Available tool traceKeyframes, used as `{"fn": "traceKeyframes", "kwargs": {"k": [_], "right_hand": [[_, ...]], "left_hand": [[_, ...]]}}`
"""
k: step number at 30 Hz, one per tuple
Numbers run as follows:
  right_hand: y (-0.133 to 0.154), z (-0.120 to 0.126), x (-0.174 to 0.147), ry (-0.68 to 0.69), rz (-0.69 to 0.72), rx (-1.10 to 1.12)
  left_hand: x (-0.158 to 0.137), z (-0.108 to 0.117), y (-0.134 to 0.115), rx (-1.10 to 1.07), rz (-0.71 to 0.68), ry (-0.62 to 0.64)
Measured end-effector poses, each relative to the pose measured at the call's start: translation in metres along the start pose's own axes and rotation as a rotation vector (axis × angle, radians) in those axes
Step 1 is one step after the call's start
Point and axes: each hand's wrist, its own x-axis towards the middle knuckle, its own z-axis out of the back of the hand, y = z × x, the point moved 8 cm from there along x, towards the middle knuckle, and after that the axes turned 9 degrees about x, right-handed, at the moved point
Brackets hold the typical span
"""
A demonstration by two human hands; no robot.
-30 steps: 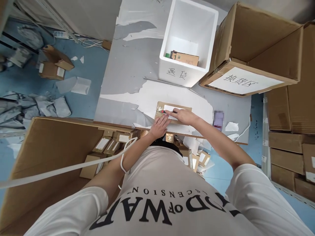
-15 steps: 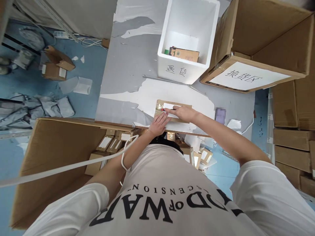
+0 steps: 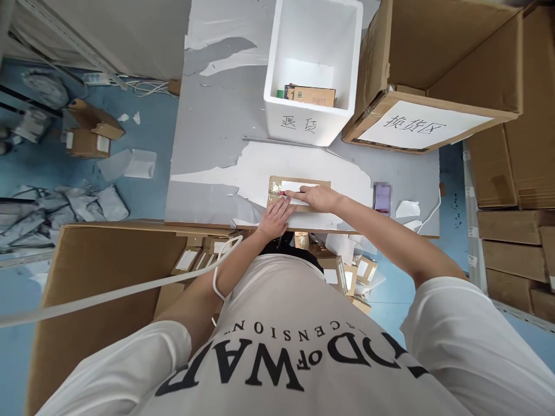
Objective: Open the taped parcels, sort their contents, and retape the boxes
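Close to the near edge of the bench (image 3: 208,127), one flat cardboard parcel (image 3: 274,186) lies directly under my fingers. The fingers of my right hand (image 3: 323,198) are closed around a slim dark tool with a red end (image 3: 282,193), and the index finger stretches along it to the left, over the white label (image 3: 295,185). I cannot tell whether the tip touches. The fingers of my left hand (image 3: 275,218) are straight, almost together; they rest on the near left part of the parcel without gripping it. Farther away stands a white box (image 3: 321,136).
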Motion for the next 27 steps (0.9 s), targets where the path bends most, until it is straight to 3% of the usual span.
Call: {"fn": "traceKeyframes", "kwargs": {"k": [7,13,19,24,27], "right_hand": [[-0.031,-0.001,-0.031,0.014,-0.137,0.088],[-0.058,-0.014,-0.092,0.167,-0.266,-0.024],[-0.078,-0.026,-0.143,0.205,-0.368,-0.039],[-0.093,-0.042,-0.176,0.150,-0.421,-0.029],[-0.096,-0.048,-0.199,0.005,-0.445,0.088]], "left_hand": [[0.001,0.002,0.001,-0.016,0.011,0.036],[0.004,0.003,-0.003,0.001,0.015,0.076],[0.008,0.001,-0.005,0.011,0.058,0.143],[0.006,0.005,-0.004,-0.017,0.060,0.153],[0.003,0.011,-0.007,-0.031,0.039,0.145]]}}
